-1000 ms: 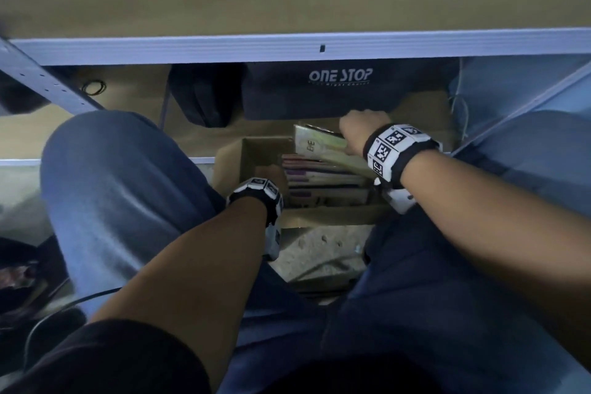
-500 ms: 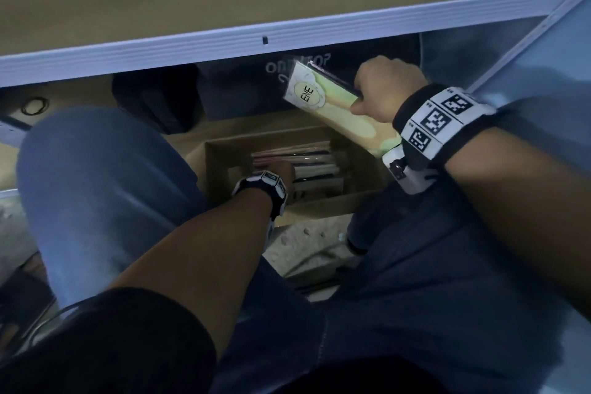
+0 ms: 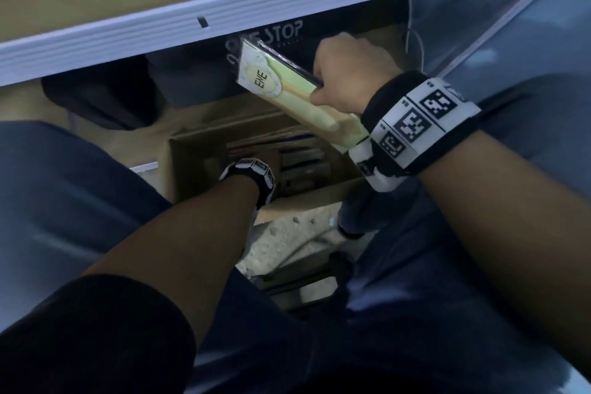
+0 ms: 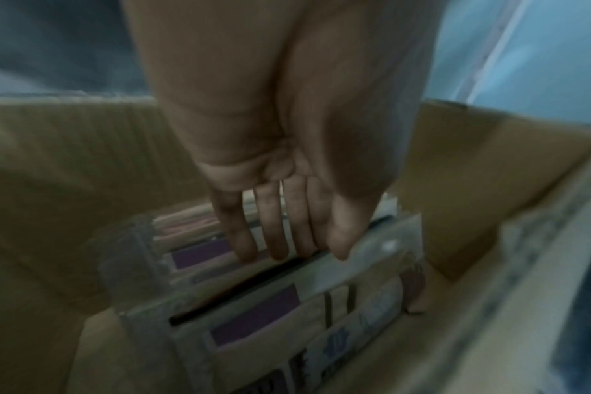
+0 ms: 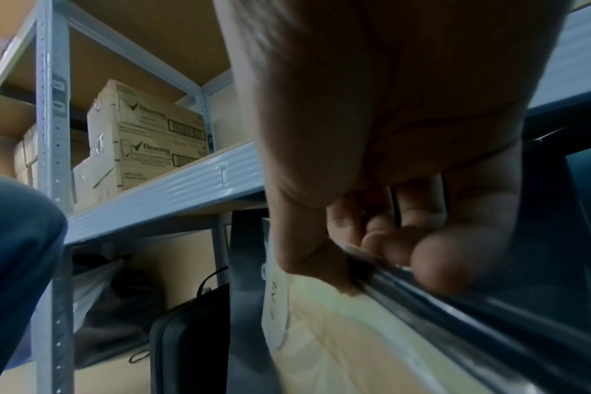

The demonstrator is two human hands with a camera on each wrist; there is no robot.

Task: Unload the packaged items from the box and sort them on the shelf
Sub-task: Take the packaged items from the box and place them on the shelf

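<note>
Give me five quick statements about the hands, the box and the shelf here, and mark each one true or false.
1. The right hand grips a pale green package. True.
2. The left hand is up on the shelf. False: it reaches into the box.
3. The box is empty. False: packages stand in it.
4. Rexona cartons sit on a shelf. True.
5. The green package lies in the box. False: it is held in the air above it.

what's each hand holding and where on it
Right hand grips the green packet along its upper long edge. Left hand holds nothing; straight fingers touch packets in the box.
</note>
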